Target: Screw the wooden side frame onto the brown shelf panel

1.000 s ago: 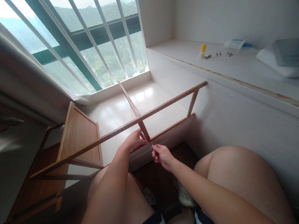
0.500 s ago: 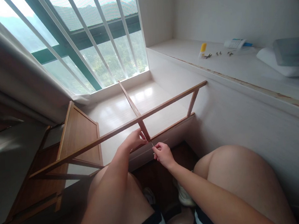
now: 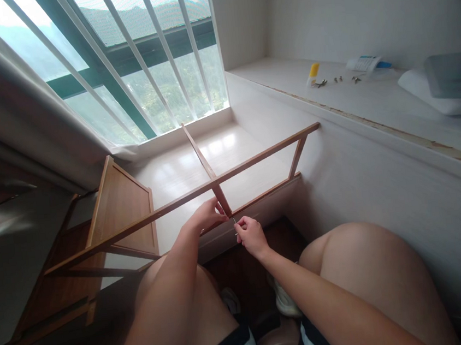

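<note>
A brown wooden frame (image 3: 254, 159) of thin rails lies tilted over the white window ledge (image 3: 176, 172), joined at its left to a wooden panel (image 3: 120, 203). My left hand (image 3: 206, 216) grips the frame where a cross rail meets the lower rail. My right hand (image 3: 250, 236) is closed in a pinch on a thin metal tool (image 3: 235, 226), its tip at that joint. Both forearms reach up from between my bare knees.
A raised white shelf (image 3: 371, 103) runs along the right, carrying a yellow-capped bottle (image 3: 312, 74), several small screws (image 3: 338, 79), a white tube (image 3: 363, 63) and a grey cushion (image 3: 451, 80). A barred window (image 3: 148, 55) and a curtain (image 3: 14, 118) stand at the back left. Dark floor lies below.
My right hand has moved up slightly toward the joint, bringing the thin tool closer to the frame. The left hand and the frame have stayed in place.
</note>
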Demonstrator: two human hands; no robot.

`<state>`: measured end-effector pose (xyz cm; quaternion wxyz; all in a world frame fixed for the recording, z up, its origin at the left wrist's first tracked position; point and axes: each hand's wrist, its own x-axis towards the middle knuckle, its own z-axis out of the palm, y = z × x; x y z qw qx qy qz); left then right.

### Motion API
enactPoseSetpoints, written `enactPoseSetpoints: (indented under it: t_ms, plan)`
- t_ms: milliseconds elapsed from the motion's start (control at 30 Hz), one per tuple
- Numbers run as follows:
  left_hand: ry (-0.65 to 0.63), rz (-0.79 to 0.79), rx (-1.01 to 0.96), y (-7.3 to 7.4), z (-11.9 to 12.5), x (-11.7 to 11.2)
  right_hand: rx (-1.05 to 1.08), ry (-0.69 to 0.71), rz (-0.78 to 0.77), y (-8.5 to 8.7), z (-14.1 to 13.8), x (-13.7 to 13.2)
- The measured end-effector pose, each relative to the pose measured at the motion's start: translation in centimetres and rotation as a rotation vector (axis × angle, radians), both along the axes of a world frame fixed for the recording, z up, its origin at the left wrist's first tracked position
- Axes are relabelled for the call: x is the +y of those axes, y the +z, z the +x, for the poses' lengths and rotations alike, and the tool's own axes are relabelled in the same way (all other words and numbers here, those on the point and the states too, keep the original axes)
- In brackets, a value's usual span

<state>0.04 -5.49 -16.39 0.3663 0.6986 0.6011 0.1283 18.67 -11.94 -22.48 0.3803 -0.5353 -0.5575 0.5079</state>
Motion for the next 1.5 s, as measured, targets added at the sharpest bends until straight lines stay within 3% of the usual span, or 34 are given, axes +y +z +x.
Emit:
enactPoseSetpoints:
  t_ms: [400, 800, 1000, 1200, 1333, 1500]
  plan:
    - [0.017, -0.013, 0.015, 0.5, 0.3, -0.2, -0.042, 0.012, 0.052, 0.4, -0.1, 0.0]
    - [-0.001, -0.008, -0.015, -0.2, 0.0, -0.1, -0.010, -0.006, 0.040, 0.7, 0.1, 0.3]
    - [-0.003, -0.034, -0.014, -0.3, -0.1, 0.0, 0.475, -0.051, -0.340, -0.3, -0.5, 0.3]
    - [0.000, -0.016, -0.030, -0.6, -0.3, 0.1, 0.742, 0.093, -0.619, -0.4, -0.3, 0.5]
    - [0.002, -0.014, -0.043, -0.6, -0.3, 0.1, 0.877, 0.166, -0.729, -0.3, 0.2, 0.8]
    - [0.003, -0.015, -0.047, -0.4, -0.2, 0.0, 0.957, 0.154, -0.760, -0.7, 0.2, 0.6]
